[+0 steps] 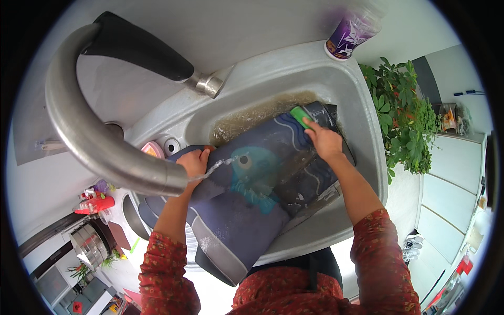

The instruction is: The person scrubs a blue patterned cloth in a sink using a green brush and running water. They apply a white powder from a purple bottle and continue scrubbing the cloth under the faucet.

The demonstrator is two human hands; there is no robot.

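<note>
A dark blue-grey mat [256, 134] with a teal fish figure and wavy lines lies partly in a grey sink [364, 118], its lower end folded over the front rim. My left hand [193, 162] grips the mat's edge at the left. My right hand [326, 141] holds a green brush or block [301, 117] against the mat's upper right part; its underside is hidden. Water runs from the curved metal faucet [169, 179] onto the mat beside the fish's eye. Brownish water [252, 110] stands in the basin behind the mat.
The faucet's black handle [141, 53] reaches over the back rim. A purple container [348, 39] stands on the back right corner. A pink soap dish [152, 150] and a round white item [171, 146] sit left of the basin. Leafy plants [405, 110] grow close to the right side.
</note>
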